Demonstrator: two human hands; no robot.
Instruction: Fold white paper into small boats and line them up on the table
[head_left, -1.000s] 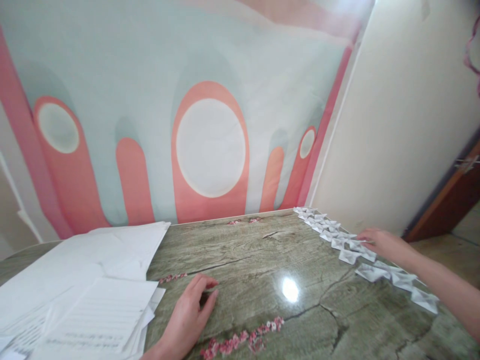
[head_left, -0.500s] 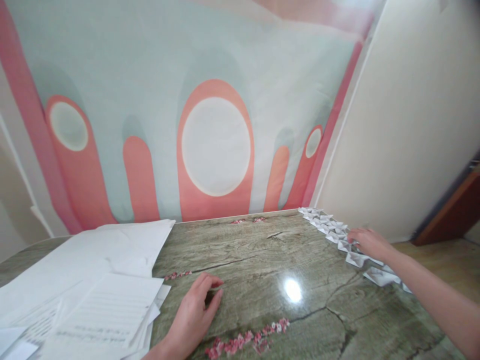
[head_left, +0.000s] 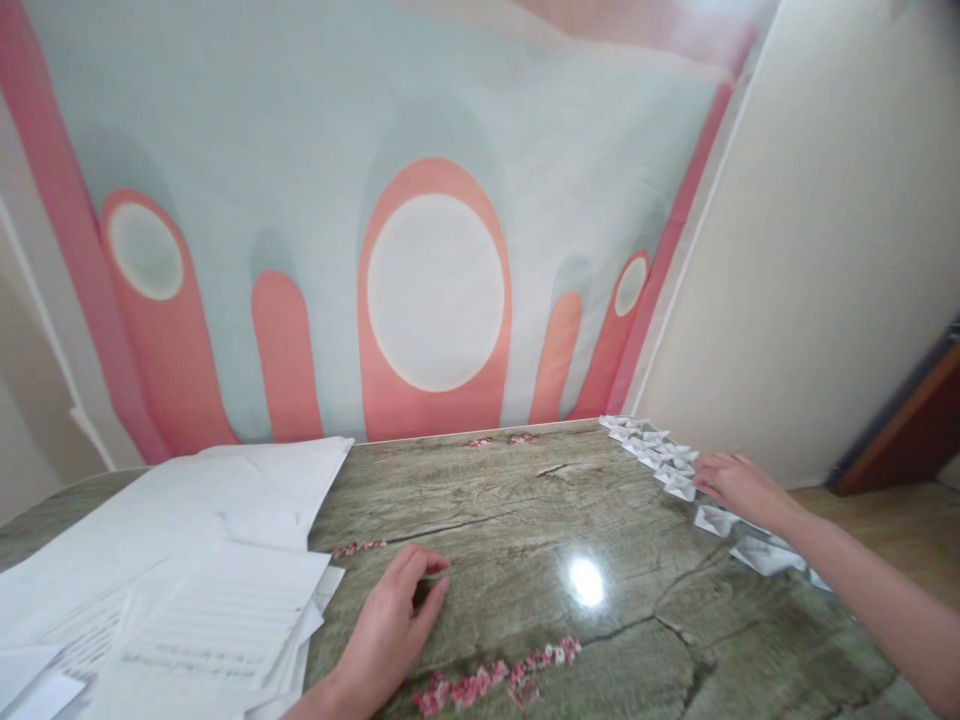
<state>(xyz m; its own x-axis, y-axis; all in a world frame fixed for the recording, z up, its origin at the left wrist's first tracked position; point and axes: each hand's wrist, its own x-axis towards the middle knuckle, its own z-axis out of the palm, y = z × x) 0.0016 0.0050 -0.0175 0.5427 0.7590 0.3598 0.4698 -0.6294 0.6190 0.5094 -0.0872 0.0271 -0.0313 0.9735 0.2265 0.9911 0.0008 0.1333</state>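
Several folded white paper boats (head_left: 660,458) stand in close rows along the right edge of the table (head_left: 480,530). My right hand (head_left: 731,483) is at the near end of these rows, its fingers closed against a boat there; whether it grips it is hard to make out. Nearer to me, a separate paper boat (head_left: 716,520) and a larger one (head_left: 765,555) lie below my right forearm. My left hand (head_left: 401,615) rests on the table at the lower middle, fingers curved and thumb apart, with nothing in it.
Large white sheets (head_left: 247,490) cover the table's left side, with smaller printed papers (head_left: 217,620) piled on them. A wall with a coral and pale green pattern rises behind the table. A brown wooden object (head_left: 900,440) stands at the far right.
The boat by my right hand has shifted slightly toward the grouped rows, leaving a wider gap before the nearer boats. My left hand has stayed in place.
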